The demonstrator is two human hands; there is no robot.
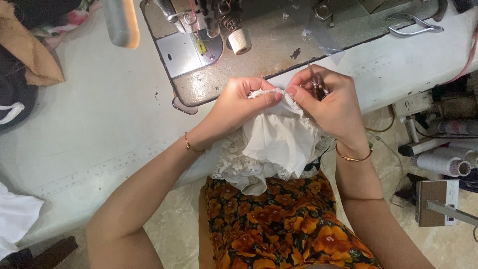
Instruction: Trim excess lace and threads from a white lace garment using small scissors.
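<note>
My left hand (238,103) and my right hand (328,102) meet over the front edge of the sewing table, both pinching the top edge of a white cloth with lace trim (274,144). The cloth hangs down from my fingers onto my lap, over a floral orange and black garment (284,224). A small metal tool (316,84), probably thread snips, sits in my right hand as well. Just behind my hands stands the sewing machine (224,55), with its needle plate (186,52).
The white table (99,124) runs left, with dark and tan fabric (25,55) at its far left and white cloth (15,216) at the lower left. Metal pliers (413,27) lie at the top right. Thread cones (443,162) lie on the floor to the right.
</note>
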